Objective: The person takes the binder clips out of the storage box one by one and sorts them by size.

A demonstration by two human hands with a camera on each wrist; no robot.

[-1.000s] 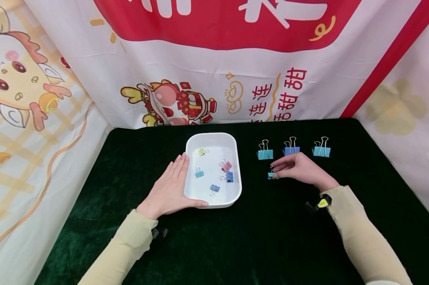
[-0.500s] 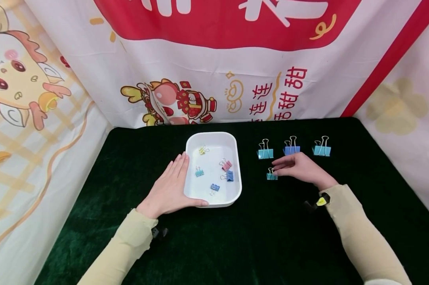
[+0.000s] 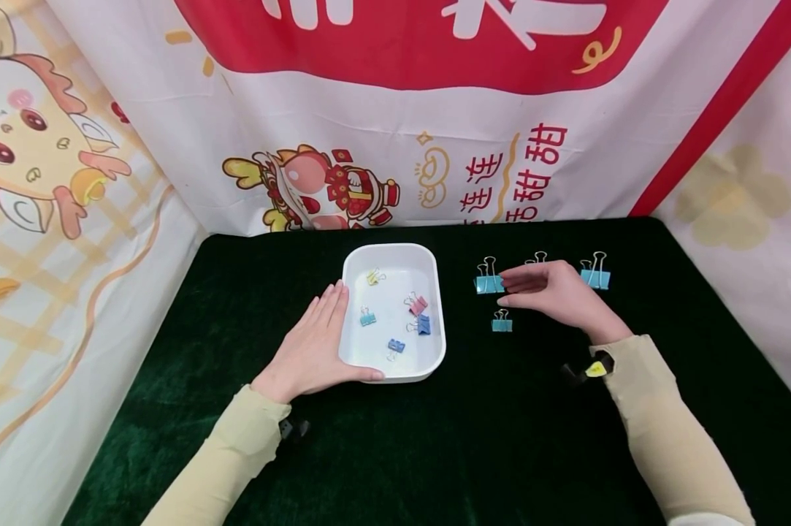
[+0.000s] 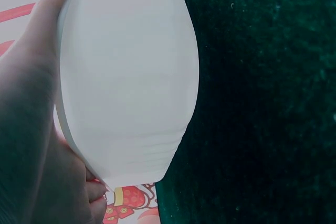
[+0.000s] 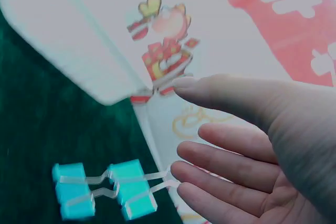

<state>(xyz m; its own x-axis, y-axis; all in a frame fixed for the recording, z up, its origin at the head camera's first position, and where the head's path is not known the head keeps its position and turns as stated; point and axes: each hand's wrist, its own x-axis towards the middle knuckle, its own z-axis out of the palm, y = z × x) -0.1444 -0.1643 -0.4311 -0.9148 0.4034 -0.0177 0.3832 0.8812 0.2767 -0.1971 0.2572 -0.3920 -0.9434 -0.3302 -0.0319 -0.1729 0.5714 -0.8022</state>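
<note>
My left hand [image 3: 311, 352] lies along the left side of a white tray [image 3: 395, 371], fingers straight, thumb on its near edge. Inside are small binder clips: a yellow clip [image 3: 373, 278], a teal clip [image 3: 367, 319], a pink clip [image 3: 418, 305] and two blue ones. My right hand [image 3: 556, 296] holds nothing; its thumb and fingers are apart. Just below its thumb stands a small teal binder clip [image 3: 502, 326], apart from the hand. A larger teal binder clip [image 3: 489, 284] is by its fingertips; whether they touch it, I cannot tell.
Behind my right hand, only the wire handles of a blue binder clip [image 3: 540, 256] show. Another large teal binder clip [image 3: 595, 279] stands farther right. Dark green cloth [image 3: 434, 453] covers the table, and a printed curtain [image 3: 382, 124] hangs at its back edge.
My right hand has let go of the small teal binder clip, which stands on the cloth. That hand has moved up, its fingers spreading. The left hand and tray have stayed put.
</note>
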